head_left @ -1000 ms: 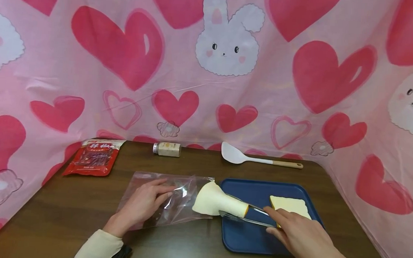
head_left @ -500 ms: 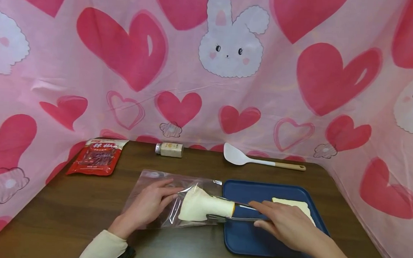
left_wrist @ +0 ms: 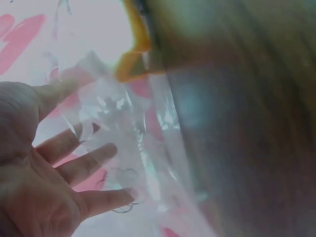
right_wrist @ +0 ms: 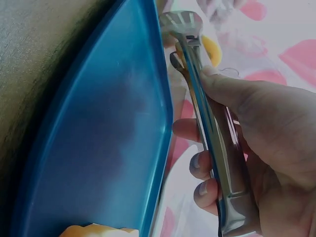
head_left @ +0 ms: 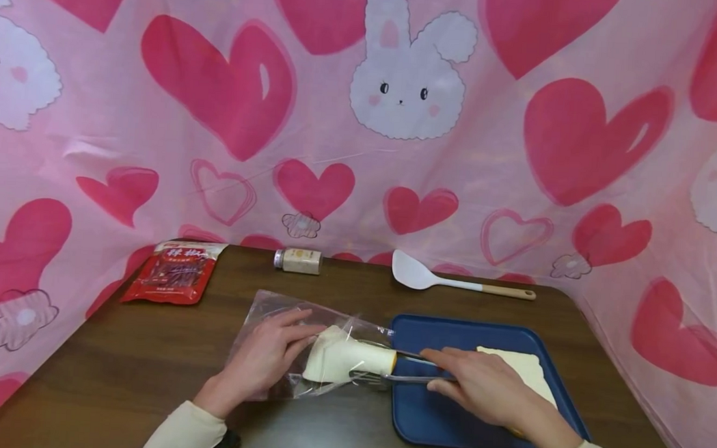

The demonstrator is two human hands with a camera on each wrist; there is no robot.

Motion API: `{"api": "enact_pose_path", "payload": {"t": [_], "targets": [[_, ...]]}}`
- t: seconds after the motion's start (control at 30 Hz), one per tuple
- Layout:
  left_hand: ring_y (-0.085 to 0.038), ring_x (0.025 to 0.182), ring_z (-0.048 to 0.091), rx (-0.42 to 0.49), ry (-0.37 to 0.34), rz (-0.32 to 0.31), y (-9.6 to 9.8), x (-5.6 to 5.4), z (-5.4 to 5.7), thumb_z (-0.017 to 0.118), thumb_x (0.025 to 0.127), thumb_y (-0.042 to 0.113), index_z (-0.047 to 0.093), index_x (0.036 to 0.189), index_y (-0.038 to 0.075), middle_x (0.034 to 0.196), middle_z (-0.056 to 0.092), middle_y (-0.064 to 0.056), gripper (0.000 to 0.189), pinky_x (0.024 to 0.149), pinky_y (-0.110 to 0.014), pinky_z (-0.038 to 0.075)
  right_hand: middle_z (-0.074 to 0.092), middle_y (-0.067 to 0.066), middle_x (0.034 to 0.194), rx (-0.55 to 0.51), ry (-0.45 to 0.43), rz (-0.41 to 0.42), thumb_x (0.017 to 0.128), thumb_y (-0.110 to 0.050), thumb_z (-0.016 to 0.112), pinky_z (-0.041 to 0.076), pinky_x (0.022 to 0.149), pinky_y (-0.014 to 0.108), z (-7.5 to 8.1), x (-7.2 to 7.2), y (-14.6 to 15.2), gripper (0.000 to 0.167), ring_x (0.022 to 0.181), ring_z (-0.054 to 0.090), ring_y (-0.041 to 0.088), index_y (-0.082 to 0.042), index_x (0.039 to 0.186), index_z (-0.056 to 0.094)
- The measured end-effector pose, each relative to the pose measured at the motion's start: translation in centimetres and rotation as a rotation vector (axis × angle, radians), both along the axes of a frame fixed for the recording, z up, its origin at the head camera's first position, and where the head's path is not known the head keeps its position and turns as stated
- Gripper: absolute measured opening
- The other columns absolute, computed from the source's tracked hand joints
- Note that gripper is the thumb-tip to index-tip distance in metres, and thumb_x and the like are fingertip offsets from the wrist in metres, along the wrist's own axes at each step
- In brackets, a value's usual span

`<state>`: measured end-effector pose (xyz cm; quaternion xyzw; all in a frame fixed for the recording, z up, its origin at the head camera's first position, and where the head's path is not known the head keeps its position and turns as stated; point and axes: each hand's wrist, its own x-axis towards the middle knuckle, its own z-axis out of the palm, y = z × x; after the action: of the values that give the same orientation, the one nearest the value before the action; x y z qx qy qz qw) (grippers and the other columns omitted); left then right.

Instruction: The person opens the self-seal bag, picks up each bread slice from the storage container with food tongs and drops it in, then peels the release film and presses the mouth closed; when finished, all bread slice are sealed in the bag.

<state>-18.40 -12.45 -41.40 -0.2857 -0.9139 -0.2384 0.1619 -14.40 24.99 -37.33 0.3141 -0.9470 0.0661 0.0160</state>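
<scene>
A folded slice of bread (head_left: 350,360), pale with an orange-brown crust, is squeezed between the ends of metal tongs (right_wrist: 219,148). My right hand (head_left: 478,385) grips the tongs, thumb on one arm and fingers on the other. Clear film of a plastic bag (head_left: 279,308) covers the left part of the bread. My left hand (head_left: 267,355) touches the bag beside the bread. In the left wrist view the left hand's fingers (left_wrist: 89,165) are spread and fairly straight against the film. Another bread slice (head_left: 525,371) lies on a blue tray (head_left: 427,416), partly hidden by my right hand.
Along the back of the brown table (head_left: 116,360) lie a red packet (head_left: 173,274), a small jar (head_left: 299,261) on its side, and a white spatula (head_left: 417,272) with a wooden handle. A pink heart-print cloth (head_left: 315,132) stands behind and at both sides.
My right hand has moved left with the tongs, carrying the folded bread from the bag's right edge to under its film. My left hand stays on the bag.
</scene>
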Motion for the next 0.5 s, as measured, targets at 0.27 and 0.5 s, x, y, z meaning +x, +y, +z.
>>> {"api": "enact_pose_path", "payload": {"t": [0.27, 0.5], "targets": [[-0.036, 0.125, 0.069, 0.056, 0.084, -0.022, 0.08, 0.22, 0.86, 0.08, 0.093, 0.009, 0.082, 0.117, 0.017, 0.132, 0.074, -0.014, 0.025, 0.106, -0.057, 0.054, 0.073, -0.006, 0.101, 0.009, -0.013, -0.013, 0.099, -0.043, 0.071, 0.055, 0.064, 0.032, -0.31, -0.06, 0.06, 0.044, 0.073, 0.059, 0.001, -0.022, 0.137, 0.069], [-0.039, 0.132, 0.064, 0.033, -0.014, -0.025, 0.15, 0.45, 0.38, 0.077, 0.096, 0.013, 0.081, 0.123, 0.019, 0.139, 0.07, -0.016, 0.028, 0.108, -0.065, 0.049, 0.071, -0.008, 0.098, -0.039, 0.029, 0.002, 0.1, -0.046, 0.07, 0.053, 0.063, 0.031, -0.62, -0.04, -0.17, 0.046, 0.074, 0.057, -0.001, -0.023, 0.14, 0.066]]}}
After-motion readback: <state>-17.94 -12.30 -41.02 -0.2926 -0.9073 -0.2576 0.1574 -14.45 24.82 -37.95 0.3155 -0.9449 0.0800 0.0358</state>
